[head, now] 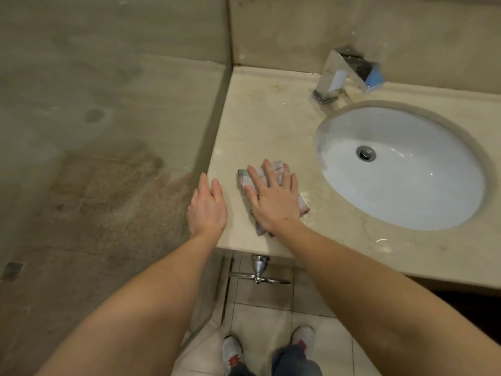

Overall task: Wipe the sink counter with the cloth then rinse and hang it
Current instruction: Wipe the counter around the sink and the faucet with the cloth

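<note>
Plainly, the right hand (273, 202) lies flat with its fingers spread wide, pressing down on the cloth (243, 177). The cloth is a small folded rag, pale with a coloured edge. It sits on the surface (260, 126) under that palm, its corners showing past the fingertips and beside the wrist. The left hand (207, 207) holds nothing. It rests just to the left of the right hand, at the left edge of the surface, with relaxed, slightly bent fingers. The two hands are near each other but apart.

To the right of the right hand is the oval white sink (401, 183), with its drain (366, 153) near the middle. Beyond the hands, at the back of the surface, stands a square chrome tap (344, 74) angled toward the sink. Left of the left hand a stained glass panel (108, 131) runs along the end of the surface. Below the wrists, under the front edge, hangs a metal towel ring (259, 275). Lower still are the tiled floor (260, 316) and two white shoes (232, 351).
</note>
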